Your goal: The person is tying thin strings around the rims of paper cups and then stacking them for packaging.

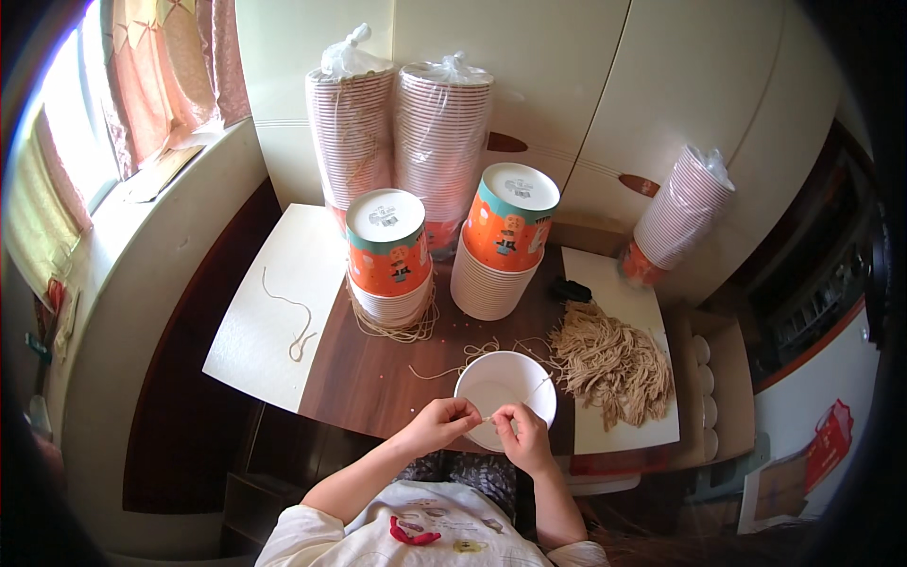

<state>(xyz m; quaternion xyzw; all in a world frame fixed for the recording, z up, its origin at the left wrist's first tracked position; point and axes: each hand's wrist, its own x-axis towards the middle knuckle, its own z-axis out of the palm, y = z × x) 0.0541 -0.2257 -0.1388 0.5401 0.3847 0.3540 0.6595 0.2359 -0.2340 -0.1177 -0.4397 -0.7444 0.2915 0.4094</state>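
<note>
Close in front of me stands a white paper bucket [510, 367], its open mouth facing up. Over its near rim my left hand [446, 422] and my right hand [519, 437] meet, each with thumb and fingertips pinched together. A short bit of tan twine [487, 420] shows between the fingertips; most of it is hidden by them. Loose twine [479, 353] curls on the table behind the bucket, and a thin end leans by its right inner wall. To the right lies a big pile of cut tan twine [614, 364].
Two stacks of orange printed buckets, upside down [389, 255] [510, 227], stand mid-table, the left one ringed with twine. Tall bagged stacks [351, 132] [444, 142] rise behind. A black object [571, 289] lies by the pile. At right are another bagged stack [682, 213] and a cardboard box [732, 397].
</note>
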